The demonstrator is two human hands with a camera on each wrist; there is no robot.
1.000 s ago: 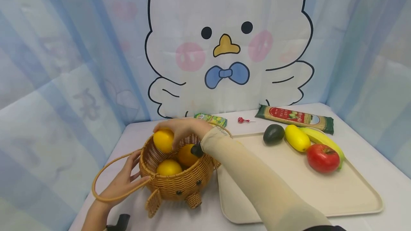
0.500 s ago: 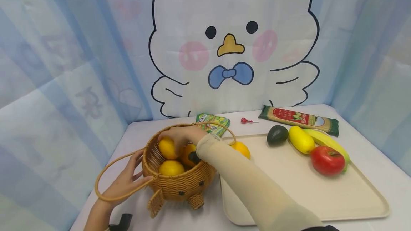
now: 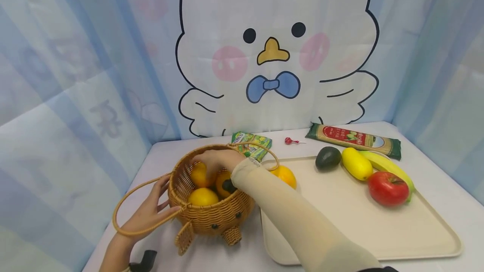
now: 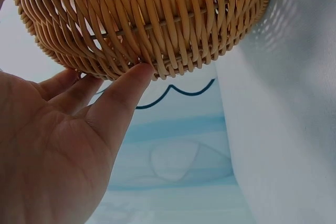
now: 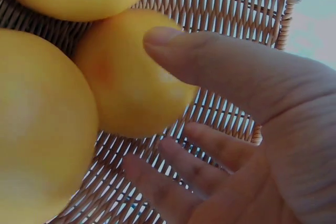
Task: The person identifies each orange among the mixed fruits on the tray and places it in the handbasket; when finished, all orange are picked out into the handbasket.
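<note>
A wicker basket [image 3: 208, 219] with an animal face holds three oranges: one at the front [image 3: 203, 196], one at the right [image 3: 222, 183] and one at the back left [image 3: 198, 175]. My right hand [image 3: 217, 160] reaches inside over the back-left orange. In the right wrist view, the thumb lies against an orange [image 5: 134, 72] while the other fingers are spread apart near the weave, not wrapped round it. My left hand [image 3: 147, 213], reaching through the loop of a handle [image 3: 122, 200], touches the basket's outer left side with extended fingertips, seen also in the left wrist view.
Right of the basket lies a beige tray [image 3: 340, 230] bearing another orange [image 3: 285, 176], an avocado [image 3: 327, 158], a yellow oval fruit [image 3: 356, 163], a banana [image 3: 385, 165] and a red apple [image 3: 388, 188]. Behind are a green snack packet [image 3: 253, 145], a lollipop [image 3: 289, 141] and a long package [image 3: 355, 139].
My right hand has lowered an orange from the basket's rim down inside, and its fingers have loosened from it. My left hand stays at the basket's side. The view has shifted slightly.
</note>
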